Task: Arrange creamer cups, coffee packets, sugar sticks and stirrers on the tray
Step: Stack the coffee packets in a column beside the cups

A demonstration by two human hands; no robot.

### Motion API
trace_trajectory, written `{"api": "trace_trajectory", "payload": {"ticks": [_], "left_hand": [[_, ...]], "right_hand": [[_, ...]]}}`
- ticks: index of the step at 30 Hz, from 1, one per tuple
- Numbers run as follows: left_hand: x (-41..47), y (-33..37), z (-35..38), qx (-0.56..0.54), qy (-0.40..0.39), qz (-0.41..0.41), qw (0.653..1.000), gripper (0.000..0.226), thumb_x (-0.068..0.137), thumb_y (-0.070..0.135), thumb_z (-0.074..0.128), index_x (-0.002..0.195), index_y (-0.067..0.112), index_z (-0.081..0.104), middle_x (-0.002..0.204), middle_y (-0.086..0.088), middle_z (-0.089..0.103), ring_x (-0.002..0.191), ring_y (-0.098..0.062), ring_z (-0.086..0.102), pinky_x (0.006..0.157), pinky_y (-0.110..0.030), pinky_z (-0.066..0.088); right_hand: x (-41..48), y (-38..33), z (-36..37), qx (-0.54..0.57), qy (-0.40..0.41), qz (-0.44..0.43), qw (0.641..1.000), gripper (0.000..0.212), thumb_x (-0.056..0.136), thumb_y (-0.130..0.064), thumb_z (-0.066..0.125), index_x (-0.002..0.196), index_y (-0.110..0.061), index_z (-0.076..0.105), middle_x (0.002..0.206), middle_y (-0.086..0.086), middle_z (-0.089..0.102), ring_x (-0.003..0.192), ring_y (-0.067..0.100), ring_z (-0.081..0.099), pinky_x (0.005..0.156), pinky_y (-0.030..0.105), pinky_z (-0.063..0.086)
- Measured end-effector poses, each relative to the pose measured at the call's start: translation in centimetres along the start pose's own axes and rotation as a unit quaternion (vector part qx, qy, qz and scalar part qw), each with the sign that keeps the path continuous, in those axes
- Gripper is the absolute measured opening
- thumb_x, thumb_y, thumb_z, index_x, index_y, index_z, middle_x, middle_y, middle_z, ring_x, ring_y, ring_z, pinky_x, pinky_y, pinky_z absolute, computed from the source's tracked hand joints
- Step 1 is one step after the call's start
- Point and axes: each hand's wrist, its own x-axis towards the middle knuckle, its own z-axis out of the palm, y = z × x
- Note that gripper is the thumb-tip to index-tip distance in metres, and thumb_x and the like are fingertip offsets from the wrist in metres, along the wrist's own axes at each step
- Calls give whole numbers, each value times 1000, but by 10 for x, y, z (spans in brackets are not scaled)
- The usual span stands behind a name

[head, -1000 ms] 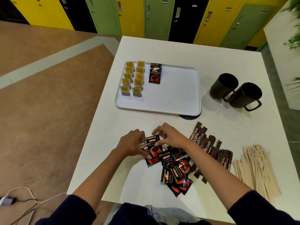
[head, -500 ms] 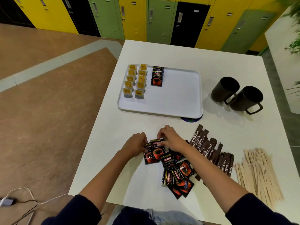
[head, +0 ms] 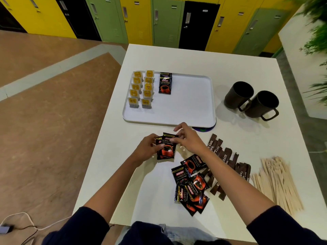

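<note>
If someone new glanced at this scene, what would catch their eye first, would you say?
Probably both hands, the left hand and right hand, holding coffee packets just in front of the white tray. Next, the yellow-labelled sachets in two rows at the tray's far-left corner.

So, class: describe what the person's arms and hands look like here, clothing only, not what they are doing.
Both forearms are bare, with dark navy sleeves pushed up near the elbows. The left hand and right hand are bare too: no gloves, rings, watch or bracelets are visible. No markings show on the sleeves.
</note>
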Motion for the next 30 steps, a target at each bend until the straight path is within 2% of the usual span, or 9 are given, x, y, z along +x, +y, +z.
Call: {"api": "trace_trajectory", "payload": {"ticks": [2, 4, 8, 12, 15, 19, 21, 25, 30], "left_hand": [[3, -3, -1, 8, 25, 1, 1000, 13, 87, 13, 65, 94, 14, 55, 94, -10, 63, 86, -24, 61, 77, -40, 53], [6, -5, -3, 9, 50, -6, 999, 16, 86, 15, 65, 99, 12, 56, 100, -14, 64, 90, -26, 62, 85, -46, 52], [7, -3, -5, -15, 78, -6, 997, 19, 88, 18, 64, 104, 8, 60, 102, -14, 65, 91, -25, 63, 83, -40, 52], [6, -1, -2, -37, 81, 4, 996, 20, 91, 20, 59, 101, 3, 63, 101, -18, 67, 90, -22, 64, 79, -31, 51], [7, 1, -1, -29, 74, 12, 997, 20, 94, 23, 54, 98, 6, 65, 102, -19, 67, 87, -19, 63, 77, -27, 48], [9, -2, -2, 12, 73, 21, 997, 24, 96, 26, 50, 97, 7, 64, 100, -18, 67, 87, -23, 63, 78, -34, 48], [9, -2, -1, 30, 68, 25, 997, 24, 97, 26, 48, 94, 8, 63, 94, -16, 68, 86, -25, 63, 78, -38, 50], [6, 3, 0, 56, 34, 41, 997, 19, 97, 23, 47, 86, 14, 60, 78, 1, 60, 75, -15, 57, 72, -29, 44], [7, 11, 0, 59, -23, 43, 997, 21, 95, 25, 52, 78, 15, 58, 77, -1, 58, 76, -16, 56, 71, -32, 44]], "right_hand": [[-6, 4, -5, 8, -8, 22, 1000, 35, 85, -31, 68, 107, -16, 45, 86, 4, 63, 76, 17, 62, 71, 32, 50], [-12, 8, -14, -38, -75, 33, 996, 36, 84, -31, 69, 109, -14, 49, 88, 1, 61, 76, 14, 59, 68, 26, 48], [-21, 11, -19, -178, -243, -1, 954, 31, 73, -26, 80, 99, -15, 68, 85, -7, 52, 79, 4, 48, 69, 19, 40], [-26, 18, -6, -249, -266, 9, 931, 30, 71, -28, 80, 97, -19, 70, 97, -3, 43, 97, 11, 34, 85, 29, 39], [-27, 21, -3, -248, -251, 11, 936, 28, 74, -30, 78, 97, -17, 70, 99, -3, 46, 99, 14, 35, 88, 32, 41], [-24, 9, -18, -156, -241, 34, 957, 17, 82, -28, 72, 94, -20, 65, 89, -2, 59, 81, 8, 52, 72, 18, 40], [-19, 1, -30, -93, -226, 49, 968, 16, 83, -28, 70, 94, -19, 63, 95, 3, 65, 89, 15, 58, 83, 27, 43], [-3, -12, -43, -26, -117, 41, 992, 17, 83, -30, 70, 95, -20, 62, 104, 4, 69, 102, 16, 62, 88, 30, 43], [16, -24, -40, -38, 42, -30, 998, 13, 87, -22, 66, 96, -14, 63, 92, -1, 65, 84, 12, 58, 70, 19, 42]]}}
